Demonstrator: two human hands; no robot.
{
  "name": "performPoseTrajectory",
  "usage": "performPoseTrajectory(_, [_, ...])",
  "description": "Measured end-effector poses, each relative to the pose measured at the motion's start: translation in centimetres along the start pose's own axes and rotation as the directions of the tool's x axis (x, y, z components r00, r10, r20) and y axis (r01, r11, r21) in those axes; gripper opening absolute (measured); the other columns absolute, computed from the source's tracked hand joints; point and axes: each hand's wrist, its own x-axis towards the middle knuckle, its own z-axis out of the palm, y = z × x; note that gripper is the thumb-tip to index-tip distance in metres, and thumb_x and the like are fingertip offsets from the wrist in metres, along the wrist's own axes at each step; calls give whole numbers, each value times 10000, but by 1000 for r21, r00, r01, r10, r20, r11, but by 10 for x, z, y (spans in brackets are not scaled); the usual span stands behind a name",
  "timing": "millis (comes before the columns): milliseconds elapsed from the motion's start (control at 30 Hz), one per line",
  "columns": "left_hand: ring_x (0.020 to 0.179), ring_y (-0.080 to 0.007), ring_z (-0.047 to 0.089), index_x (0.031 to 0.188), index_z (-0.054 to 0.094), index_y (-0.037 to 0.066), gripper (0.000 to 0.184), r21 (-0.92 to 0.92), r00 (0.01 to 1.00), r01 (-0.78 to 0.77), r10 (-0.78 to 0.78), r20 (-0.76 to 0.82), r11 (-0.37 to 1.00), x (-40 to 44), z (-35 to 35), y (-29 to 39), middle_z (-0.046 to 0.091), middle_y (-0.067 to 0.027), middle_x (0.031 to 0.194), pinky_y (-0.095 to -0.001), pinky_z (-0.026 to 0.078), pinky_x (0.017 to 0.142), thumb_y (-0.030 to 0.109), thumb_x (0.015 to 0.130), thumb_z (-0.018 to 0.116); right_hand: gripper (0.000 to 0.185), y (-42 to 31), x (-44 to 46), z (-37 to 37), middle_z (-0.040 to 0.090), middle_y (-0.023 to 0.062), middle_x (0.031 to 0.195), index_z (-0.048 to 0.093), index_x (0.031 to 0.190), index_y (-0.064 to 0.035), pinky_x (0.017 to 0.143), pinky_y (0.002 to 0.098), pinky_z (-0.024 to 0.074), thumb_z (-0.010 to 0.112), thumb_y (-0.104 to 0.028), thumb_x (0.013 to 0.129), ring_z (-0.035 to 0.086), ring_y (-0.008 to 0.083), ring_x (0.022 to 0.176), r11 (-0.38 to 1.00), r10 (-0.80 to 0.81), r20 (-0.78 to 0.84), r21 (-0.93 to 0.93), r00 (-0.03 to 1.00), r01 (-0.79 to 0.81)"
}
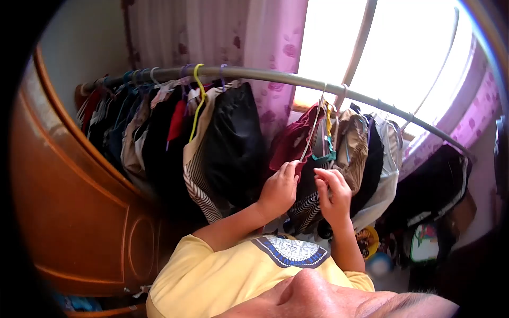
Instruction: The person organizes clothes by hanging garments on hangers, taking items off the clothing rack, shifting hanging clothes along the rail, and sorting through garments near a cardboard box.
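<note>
A maroon garment hangs from the rail on a white hanger. My left hand is closed at the garment's lower edge, by the low end of the hanger, with its fingertips pressed together on the cloth. Just to the right, my right hand is raised with bent fingers and thumb apart, and I see nothing held in it. Close above its fingertips hangs a garment with teal trim. Striped cloth hangs below and between the hands.
A metal rail crosses the view, crowded with clothes at left. A yellow hanger and a black garment hang mid-rail; a tan garment hangs at right. A wooden cabinet stands left. A bright window is behind.
</note>
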Motion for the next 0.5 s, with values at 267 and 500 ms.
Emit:
performPoseTrajectory(267, [1235,-483,581,1417,480,-67,444,-255,980,91,-41,194,963,-23,45,-14,585,-327,1331,-505,483,1049,79,999,523,212,10,-14,9,683,139,977,716,1161,-6,736,340,543,666,-2,955,679,265,812,999,39,-66,20,997,-38])
performPoseTrajectory(500, [1245,-474,601,1443,470,-61,469,-364,999,46,-43,17,930,-45,21,-9,598,-303,1342,-468,473,1074,55,994,542,209,10,-33,-4,682,126,970,719,1150,-4,766,320,552,661,33,953,695,226,850,987,158,-136,-21,978,-162])
